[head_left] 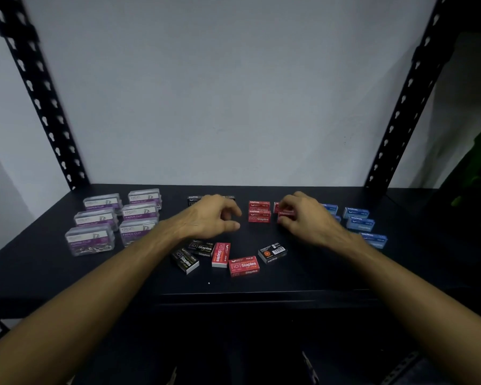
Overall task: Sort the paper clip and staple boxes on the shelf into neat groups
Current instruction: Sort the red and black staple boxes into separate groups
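From the head view, a black shelf [67, 273] carries boxes already partly sorted by kind. At the left stand six clear paper clip boxes [114, 220] with purple labels, in two neat columns. At the far right sit the blue staple boxes [360, 222], grouped but a little fanned. In the middle back, two red staple boxes [259, 214] lie stacked front to back. Just beside them the right hand [303, 215] pinches one more red staple box [286, 214] between thumb and fingertips, at the red group.

The left hand [210, 218] hovers with loosely curled fingers and holds nothing. It hangs over the black staple boxes at the back [192, 200], which it mostly hides.

Nearer the front edge lies a loose cluster not yet sorted: two black staple boxes [190, 255], two red ones [235, 259] and a black box lying label-down [272, 252], all askew, some touching.

The step in hand looks like setting the pinched red box into the red group. The next move probably calls for squaring it against its neighbours and letting go. Then each stray at the front should go to its own colour, black toward the left hand's pile.
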Demonstrator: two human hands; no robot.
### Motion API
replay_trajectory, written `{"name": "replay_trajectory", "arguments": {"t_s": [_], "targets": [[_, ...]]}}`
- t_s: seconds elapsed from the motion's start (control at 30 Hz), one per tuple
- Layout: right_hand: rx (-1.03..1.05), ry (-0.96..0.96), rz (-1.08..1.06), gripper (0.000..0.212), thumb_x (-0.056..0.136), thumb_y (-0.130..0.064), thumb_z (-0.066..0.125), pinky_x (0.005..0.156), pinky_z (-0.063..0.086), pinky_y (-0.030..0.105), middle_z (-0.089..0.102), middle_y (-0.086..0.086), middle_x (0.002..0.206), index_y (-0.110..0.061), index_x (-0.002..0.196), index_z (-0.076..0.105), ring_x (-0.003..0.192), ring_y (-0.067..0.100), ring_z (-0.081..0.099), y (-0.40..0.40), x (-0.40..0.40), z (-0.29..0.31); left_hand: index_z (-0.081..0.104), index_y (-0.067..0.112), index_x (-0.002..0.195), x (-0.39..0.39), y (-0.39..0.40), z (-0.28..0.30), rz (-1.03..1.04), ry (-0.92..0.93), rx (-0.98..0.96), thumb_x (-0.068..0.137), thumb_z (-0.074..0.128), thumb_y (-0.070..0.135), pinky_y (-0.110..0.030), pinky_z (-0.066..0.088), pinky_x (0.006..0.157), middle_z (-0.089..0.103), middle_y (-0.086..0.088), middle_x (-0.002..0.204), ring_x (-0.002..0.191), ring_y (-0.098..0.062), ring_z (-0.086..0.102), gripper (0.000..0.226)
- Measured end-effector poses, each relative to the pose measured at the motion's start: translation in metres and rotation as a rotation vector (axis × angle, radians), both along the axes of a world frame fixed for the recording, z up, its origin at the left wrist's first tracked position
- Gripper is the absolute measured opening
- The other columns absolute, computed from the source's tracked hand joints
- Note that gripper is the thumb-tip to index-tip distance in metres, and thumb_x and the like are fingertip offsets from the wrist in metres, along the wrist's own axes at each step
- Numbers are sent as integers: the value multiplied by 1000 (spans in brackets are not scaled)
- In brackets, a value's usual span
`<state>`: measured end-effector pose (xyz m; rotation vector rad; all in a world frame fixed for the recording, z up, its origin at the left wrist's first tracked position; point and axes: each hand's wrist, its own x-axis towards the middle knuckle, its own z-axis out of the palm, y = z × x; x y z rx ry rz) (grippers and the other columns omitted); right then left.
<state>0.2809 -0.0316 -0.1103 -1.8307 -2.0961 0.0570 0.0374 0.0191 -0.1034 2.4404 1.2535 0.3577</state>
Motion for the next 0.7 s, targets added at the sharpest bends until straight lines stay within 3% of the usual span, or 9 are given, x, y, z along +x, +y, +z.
{"name": "replay_trajectory", "arguments": {"t_s": [0.3, 0.43, 0.7], "targets": [[-52, 23, 287, 26, 92, -38, 62, 91, 49, 34, 57, -9, 110, -26, 114, 65, 100, 7, 53, -38, -44, -8, 57, 26, 134, -23, -33, 3, -106, 214, -154, 88, 70, 33, -10, 38, 65, 54, 18, 94, 82, 2, 54, 49], [-127, -7, 343, 32, 90, -44, 61, 91, 46, 33, 57, -13, 108, -30, 117, 66, 101, 5, 47, -47, -48, -13, 52, 28, 140, -25, -35, 9, -156, 295, -151, 85, 73, 37, -21, 45, 78, 57, 1, 108, 95, -13, 57, 59], [-148, -98, 374, 41, 89, -51, 61, 95, 36, 31, 56, -16, 116, -29, 122, 66, 100, 3, 38, -45, -46, -17, 52, 29, 139, -23, -30, 9, -163, 263, -199, 83, 74, 40, -26, 49, 78, 57, -4, 108, 94, -18, 59, 61]]}}
